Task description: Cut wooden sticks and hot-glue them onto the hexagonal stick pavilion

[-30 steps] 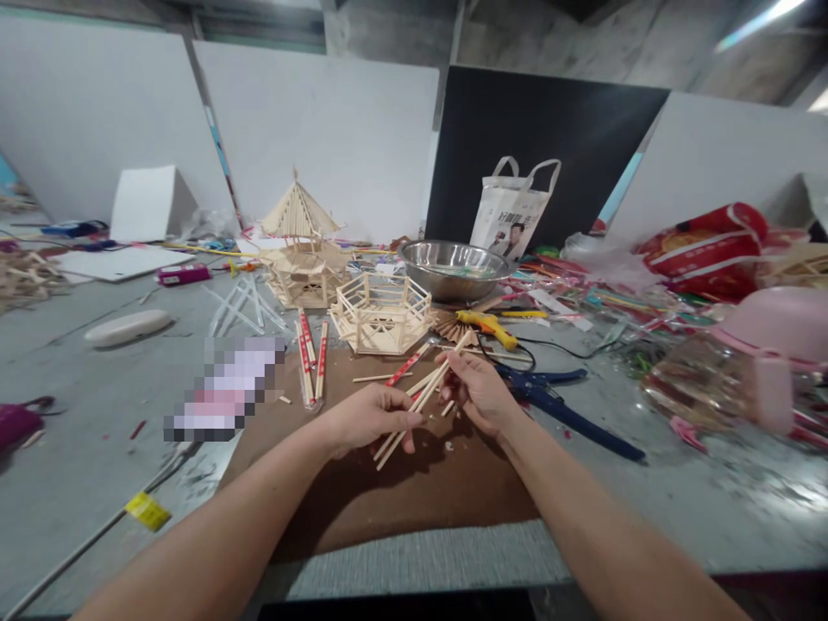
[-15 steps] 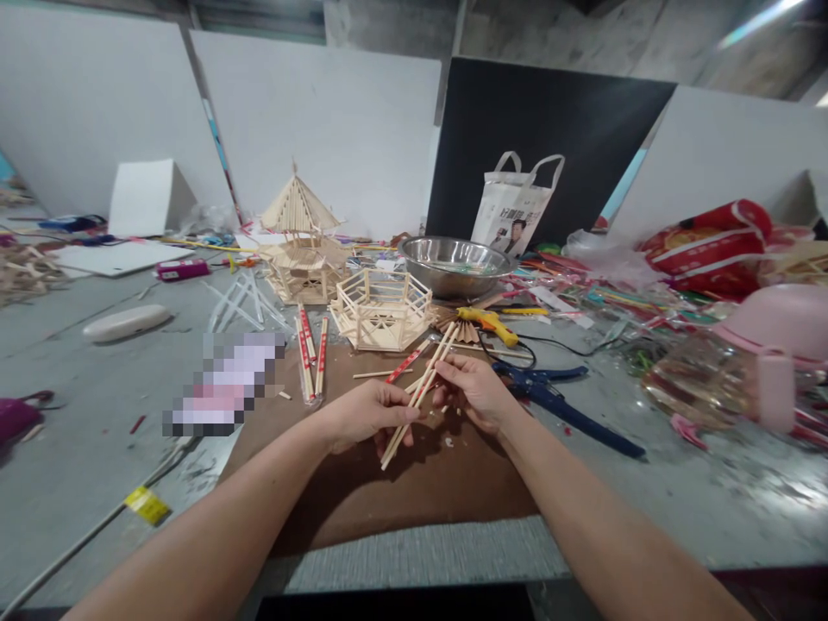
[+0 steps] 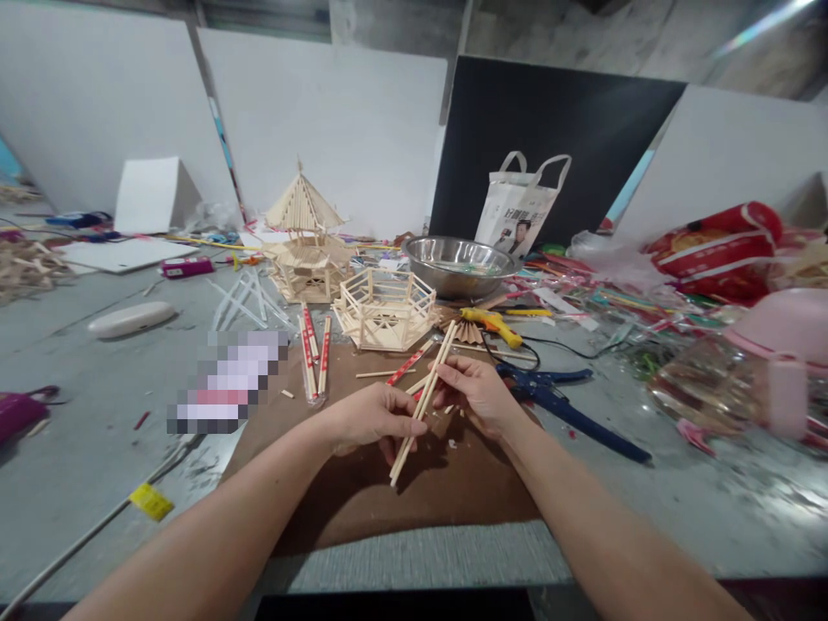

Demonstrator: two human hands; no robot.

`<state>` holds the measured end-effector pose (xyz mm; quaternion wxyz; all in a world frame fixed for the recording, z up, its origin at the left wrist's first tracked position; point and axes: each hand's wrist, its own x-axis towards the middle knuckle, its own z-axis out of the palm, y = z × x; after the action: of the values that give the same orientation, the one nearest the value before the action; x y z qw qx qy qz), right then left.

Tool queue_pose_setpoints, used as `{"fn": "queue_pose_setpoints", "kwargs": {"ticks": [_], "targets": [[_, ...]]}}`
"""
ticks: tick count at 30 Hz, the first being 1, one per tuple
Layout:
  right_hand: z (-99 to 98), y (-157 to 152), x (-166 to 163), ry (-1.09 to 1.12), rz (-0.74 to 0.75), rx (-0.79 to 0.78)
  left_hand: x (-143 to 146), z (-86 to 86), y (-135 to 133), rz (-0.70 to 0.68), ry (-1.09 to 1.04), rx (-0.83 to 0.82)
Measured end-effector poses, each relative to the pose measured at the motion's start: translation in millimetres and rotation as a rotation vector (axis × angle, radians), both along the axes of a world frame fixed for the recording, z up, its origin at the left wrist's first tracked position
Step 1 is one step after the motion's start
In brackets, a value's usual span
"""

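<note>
A pair of light wooden chopsticks [image 3: 427, 397] slants between my hands above a brown board [image 3: 362, 509]. My left hand [image 3: 381, 420] pinches them toward their lower end, thumb on top. Higher up, my right hand [image 3: 475, 388] grips the same chopsticks between thumb and fingers. Just beyond lie loose sticks and a red paper-wrapped piece [image 3: 409, 364]. Red-and-white wrapped chopsticks [image 3: 309, 362] rest on the board to the left. Behind them stands a low railed stick frame [image 3: 386, 312], with a pagoda model [image 3: 304, 237] of sticks at its back left.
Right of the board are blue cutting pliers [image 3: 569, 405] and a yellow glue gun [image 3: 495, 326] with a black cord. A steel bowl [image 3: 459, 267] stands behind. A pink-lidded jug [image 3: 724, 371] sits at the right, a blurred phone-like object [image 3: 229, 384] at the left.
The chopsticks' lower end has shifted slightly down and right in the picture. Both hands keep hold of them, and the whole view has moved a little.
</note>
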<state>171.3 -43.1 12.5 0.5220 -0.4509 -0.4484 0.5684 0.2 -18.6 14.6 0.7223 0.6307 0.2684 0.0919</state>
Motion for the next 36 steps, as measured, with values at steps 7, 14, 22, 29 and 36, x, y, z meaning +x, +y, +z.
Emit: {"fn": "queue_pose_setpoints", "kwargs": {"ticks": [7,14,22,29,36], "targets": [[11.1,8,23,0.142,-0.362,0.098,-4,3.7,8,0.269,-0.047,0.074],[14.1,10,46,-0.276,-0.737,0.554,-5,8.0,12,0.516,-0.132,0.077],[-18.9,21,46,-1.113,-0.266,0.538,-7,8.3,10,0.362,-0.158,-0.035],[-19.2,22,39,-1.061,-0.222,0.526,-7,7.5,9,0.338,-0.183,-0.050],[-2.0,-4,0,-0.740,-0.104,0.435,-2,4.0,1,0.121,-0.112,0.015]]}}
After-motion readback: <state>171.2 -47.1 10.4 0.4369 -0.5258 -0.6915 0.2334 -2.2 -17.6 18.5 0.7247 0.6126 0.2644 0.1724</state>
